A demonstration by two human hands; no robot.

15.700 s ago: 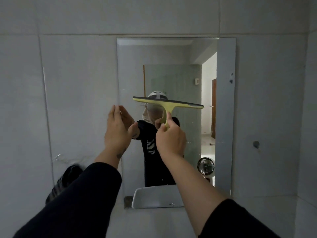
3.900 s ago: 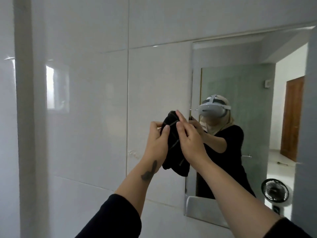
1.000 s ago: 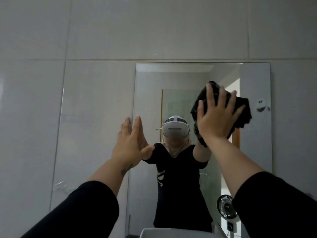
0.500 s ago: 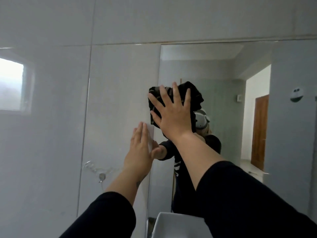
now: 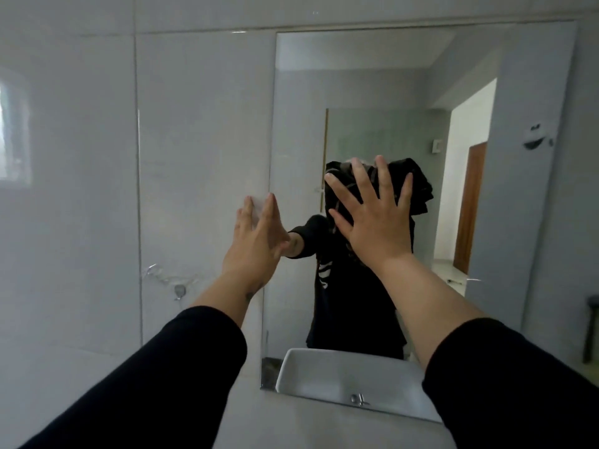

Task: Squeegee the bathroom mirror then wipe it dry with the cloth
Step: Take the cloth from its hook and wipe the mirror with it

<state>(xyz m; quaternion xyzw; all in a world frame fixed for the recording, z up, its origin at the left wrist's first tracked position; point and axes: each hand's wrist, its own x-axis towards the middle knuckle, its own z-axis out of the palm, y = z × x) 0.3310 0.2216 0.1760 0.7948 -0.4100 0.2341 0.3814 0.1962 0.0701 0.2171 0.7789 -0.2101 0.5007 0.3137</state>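
The rectangular mirror (image 5: 363,92) hangs on the grey tiled wall. My right hand (image 5: 372,222) presses a dark cloth (image 5: 418,186) flat against the glass near its middle, fingers spread over it. My left hand (image 5: 259,234) rests flat with fingers together against the mirror's left edge, holding nothing. The squeegee is not in view. A person in black shows in the reflection, mostly behind the cloth.
A white sink's reflection (image 5: 340,374) shows at the mirror's bottom. A small hook (image 5: 179,290) sticks out of the wall tile to the left. A bright window glare (image 5: 13,137) sits at far left. A dark stool (image 5: 591,325) stands at the right edge.
My right hand has slid the cloth down and to the right across the glass. My left hand has stayed on the mirror's left edge.
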